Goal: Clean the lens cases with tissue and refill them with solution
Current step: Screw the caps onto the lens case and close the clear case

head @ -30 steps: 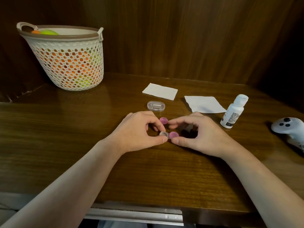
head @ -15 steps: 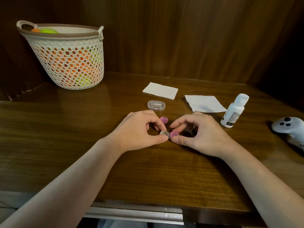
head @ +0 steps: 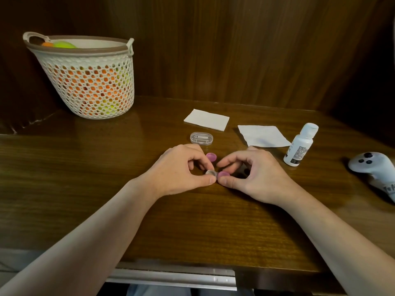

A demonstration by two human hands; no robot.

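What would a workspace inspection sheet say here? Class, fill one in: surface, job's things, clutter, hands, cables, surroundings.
Surface: dark wooden table, glossy.
Job's things: lens case with one well open and a pink cap on the other; loose pink cap behind; two tissues; solution bottle upright, capped.
Clutter: clear small box; white controller; mesh basket holding orange and green items.
Hands: left hand pinches the case; right hand pinches the fitted cap.
Cables: nothing seen.
Surroundings: wood-panelled wall.
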